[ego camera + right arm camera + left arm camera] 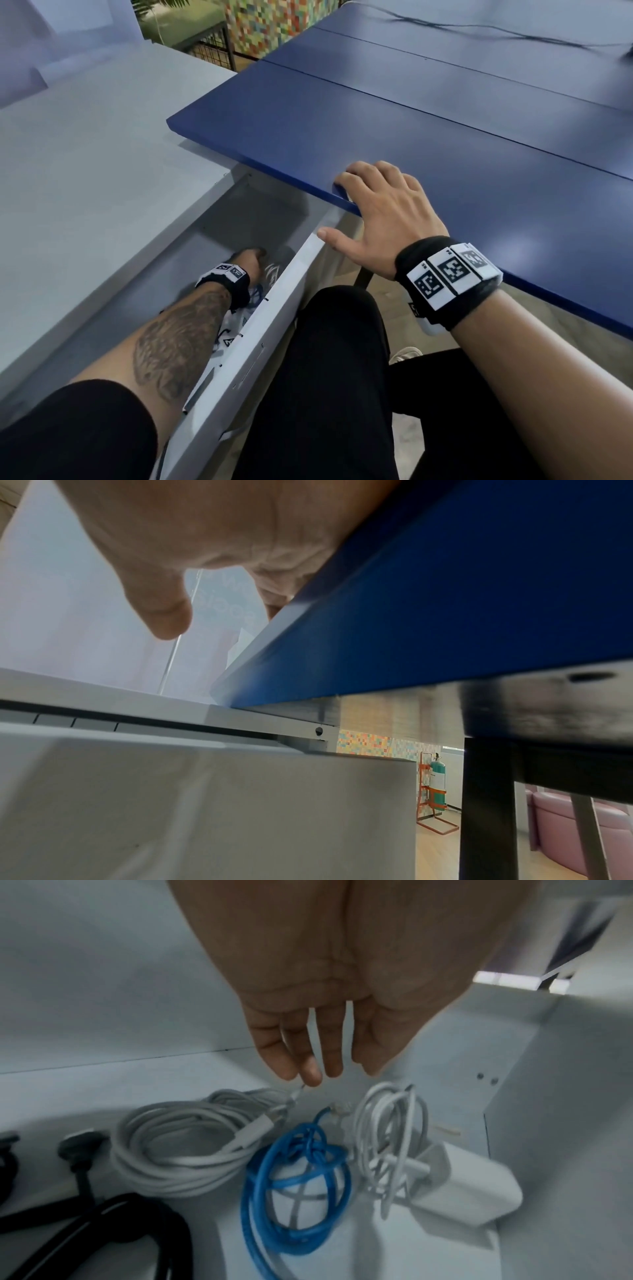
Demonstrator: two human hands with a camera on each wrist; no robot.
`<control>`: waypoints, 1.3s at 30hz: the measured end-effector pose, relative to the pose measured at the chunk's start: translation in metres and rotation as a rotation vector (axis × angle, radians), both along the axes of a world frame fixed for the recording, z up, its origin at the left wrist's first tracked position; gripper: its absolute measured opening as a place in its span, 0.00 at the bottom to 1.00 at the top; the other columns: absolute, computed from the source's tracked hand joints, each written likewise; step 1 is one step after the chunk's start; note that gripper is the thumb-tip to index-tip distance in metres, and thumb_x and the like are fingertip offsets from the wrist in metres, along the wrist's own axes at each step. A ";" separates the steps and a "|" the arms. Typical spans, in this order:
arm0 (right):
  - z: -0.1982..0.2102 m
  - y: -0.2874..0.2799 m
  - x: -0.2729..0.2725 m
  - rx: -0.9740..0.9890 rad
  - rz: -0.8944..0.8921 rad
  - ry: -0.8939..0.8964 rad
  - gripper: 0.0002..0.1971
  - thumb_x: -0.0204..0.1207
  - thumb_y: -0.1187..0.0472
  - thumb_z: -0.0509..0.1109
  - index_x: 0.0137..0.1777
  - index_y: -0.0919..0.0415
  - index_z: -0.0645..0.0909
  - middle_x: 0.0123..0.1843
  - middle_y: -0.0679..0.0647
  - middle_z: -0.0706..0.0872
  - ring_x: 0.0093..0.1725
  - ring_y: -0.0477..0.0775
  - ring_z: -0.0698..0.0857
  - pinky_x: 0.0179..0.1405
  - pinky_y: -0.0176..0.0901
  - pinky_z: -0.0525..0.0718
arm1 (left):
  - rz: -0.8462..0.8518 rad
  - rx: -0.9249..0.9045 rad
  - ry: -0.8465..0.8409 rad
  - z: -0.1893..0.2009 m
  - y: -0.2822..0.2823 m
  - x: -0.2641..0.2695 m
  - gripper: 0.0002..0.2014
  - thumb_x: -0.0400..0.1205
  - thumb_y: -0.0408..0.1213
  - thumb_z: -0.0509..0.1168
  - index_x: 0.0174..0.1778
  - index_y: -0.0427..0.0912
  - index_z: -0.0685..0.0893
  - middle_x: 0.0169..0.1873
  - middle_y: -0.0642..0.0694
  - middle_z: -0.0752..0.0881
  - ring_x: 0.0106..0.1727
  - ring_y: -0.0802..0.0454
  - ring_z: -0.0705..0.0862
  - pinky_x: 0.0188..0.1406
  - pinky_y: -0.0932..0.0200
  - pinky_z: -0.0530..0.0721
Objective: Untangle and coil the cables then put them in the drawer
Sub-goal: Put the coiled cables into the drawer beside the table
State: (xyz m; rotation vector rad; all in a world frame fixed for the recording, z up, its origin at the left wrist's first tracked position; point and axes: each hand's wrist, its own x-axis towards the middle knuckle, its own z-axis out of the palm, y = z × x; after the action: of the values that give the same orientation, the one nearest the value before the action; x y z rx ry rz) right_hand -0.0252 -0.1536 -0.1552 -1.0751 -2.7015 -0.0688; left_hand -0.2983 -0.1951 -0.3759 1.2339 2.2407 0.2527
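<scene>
From the head view, our left hand (251, 258) reaches into the open drawer (274, 329) while our right hand (380, 209) lies flat on the blue table (445, 130), likely for balance

At our left wrist, relaxed fingers (310, 1066) hover over 3 coils: white cable (178, 1150), blue cable (294, 1185), charger cable (390, 1137), side by side so none tangle

At our right wrist, the grip is empty

Coils in the drawer (281, 329), left of the table (445, 144).
In the wrist view, four coils lie side by side: power cord (113, 1229), thick cable (178, 1153), knotted cable (294, 1191), then thin cable (390, 1139) against the charger (462, 1185).
</scene>
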 end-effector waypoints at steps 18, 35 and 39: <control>0.000 -0.003 0.005 -0.055 0.026 0.028 0.32 0.74 0.35 0.65 0.76 0.47 0.70 0.77 0.47 0.73 0.77 0.57 0.69 0.77 0.55 0.68 | -0.179 0.589 0.053 0.249 -0.097 0.065 0.05 0.82 0.43 0.66 0.48 0.53 0.87 0.38 0.58 0.87 0.41 0.57 0.84 0.46 0.57 0.83; -0.045 -0.060 -0.106 -0.477 0.304 -0.148 0.27 0.81 0.51 0.66 0.80 0.54 0.69 0.77 0.55 0.75 0.76 0.59 0.73 0.74 0.53 0.74 | 0.284 0.361 -0.261 0.140 -0.162 0.064 0.25 0.82 0.37 0.67 0.75 0.36 0.72 0.70 0.43 0.80 0.70 0.50 0.79 0.75 0.52 0.74; -0.052 -0.057 -0.140 -0.470 0.293 -0.143 0.30 0.79 0.51 0.68 0.79 0.57 0.70 0.78 0.57 0.73 0.76 0.61 0.72 0.76 0.54 0.73 | 0.288 0.361 -0.169 0.141 -0.159 0.045 0.26 0.82 0.39 0.67 0.76 0.39 0.70 0.69 0.45 0.80 0.70 0.50 0.79 0.73 0.52 0.75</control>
State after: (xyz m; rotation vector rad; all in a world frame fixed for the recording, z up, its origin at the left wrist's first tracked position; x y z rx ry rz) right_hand -0.1655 -0.2109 -0.2067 -0.7845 -3.0592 0.5857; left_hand -0.2532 -0.3542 -0.2352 1.0077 2.2804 0.8713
